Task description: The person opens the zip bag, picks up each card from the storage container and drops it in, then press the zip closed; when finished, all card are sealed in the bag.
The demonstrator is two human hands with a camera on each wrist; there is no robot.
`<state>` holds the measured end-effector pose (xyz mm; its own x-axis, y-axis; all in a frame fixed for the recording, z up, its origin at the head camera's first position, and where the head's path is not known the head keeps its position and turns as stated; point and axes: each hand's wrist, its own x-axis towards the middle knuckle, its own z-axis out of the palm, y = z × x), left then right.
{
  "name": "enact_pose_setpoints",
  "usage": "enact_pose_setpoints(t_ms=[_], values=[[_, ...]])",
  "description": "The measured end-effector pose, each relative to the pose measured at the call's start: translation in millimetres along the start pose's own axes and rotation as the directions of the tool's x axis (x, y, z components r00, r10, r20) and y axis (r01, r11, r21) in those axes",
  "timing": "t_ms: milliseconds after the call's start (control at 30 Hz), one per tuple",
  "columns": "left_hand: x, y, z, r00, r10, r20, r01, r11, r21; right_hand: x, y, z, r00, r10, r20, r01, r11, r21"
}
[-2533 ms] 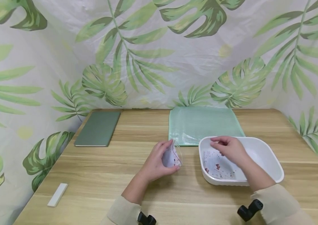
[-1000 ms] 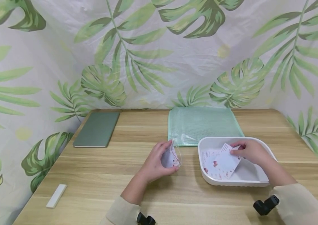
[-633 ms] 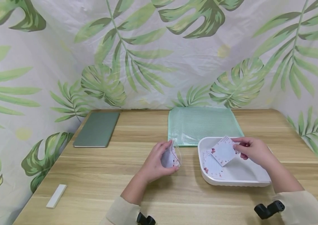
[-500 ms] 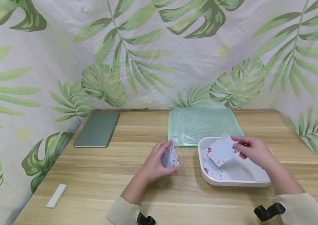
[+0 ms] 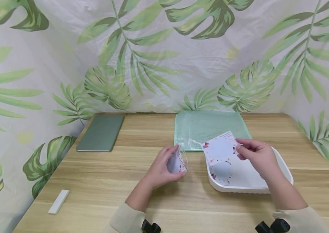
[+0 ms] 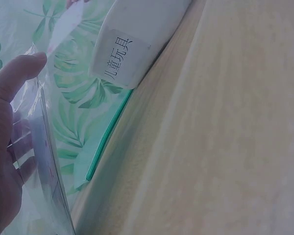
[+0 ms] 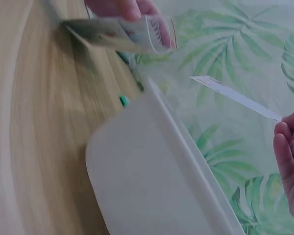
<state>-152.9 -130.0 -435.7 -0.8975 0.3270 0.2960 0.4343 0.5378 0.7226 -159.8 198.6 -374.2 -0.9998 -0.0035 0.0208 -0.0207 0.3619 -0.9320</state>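
Observation:
My left hand (image 5: 159, 166) grips a small clear plastic bag (image 5: 178, 161) upright on the table, its mouth spread, with a printed card inside. A red line runs along the bag's edge. Over the left part of a white plastic basin (image 5: 287, 171), my right hand (image 5: 258, 157) pinches a white card (image 5: 220, 147) with small reddish-brown prints by its right edge. Another printed card (image 5: 221, 176) lies in the basin, partly covered by the held one. In the right wrist view the held card (image 7: 235, 95) appears nearly edge-on, above the basin's rim.
Behind the basin lies a green mesh zip pouch (image 5: 205, 126). A dark green notebook (image 5: 100, 133) is at the back left, and a small white bar (image 5: 59, 202) near the left table edge. The basin carries a label (image 6: 118, 58) with Chinese characters.
My right hand has picked up a card from the basin, lifted it and brought it left toward the bag. The left hand has kept its place with the bag.

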Motion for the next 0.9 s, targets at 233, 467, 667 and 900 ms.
enact_pose_setpoints(t_ms=[233,467,667,900], values=[[1.1,-0.9,0.9,1.000,0.023,0.010,-0.023,0.999,0.031,-12.2,-14,31,0.999,0.039,-0.005,-0.038,0.986,0.161],[1.1,-0.2,1.1,0.999,0.031,0.015,-0.032,0.998,0.046,-18.6,-20,57,0.996,0.090,0.012,-0.090,0.975,0.203],[1.1,-0.8,1.7,0.999,0.045,0.012,-0.045,0.997,0.060,-20.3,-21,64,0.994,0.108,0.018,-0.109,0.980,0.169],[1.3,-1.6,2.0,0.999,0.042,0.019,-0.043,0.997,0.065,-20.9,-28,66,0.993,0.111,0.027,-0.113,0.992,0.055]])
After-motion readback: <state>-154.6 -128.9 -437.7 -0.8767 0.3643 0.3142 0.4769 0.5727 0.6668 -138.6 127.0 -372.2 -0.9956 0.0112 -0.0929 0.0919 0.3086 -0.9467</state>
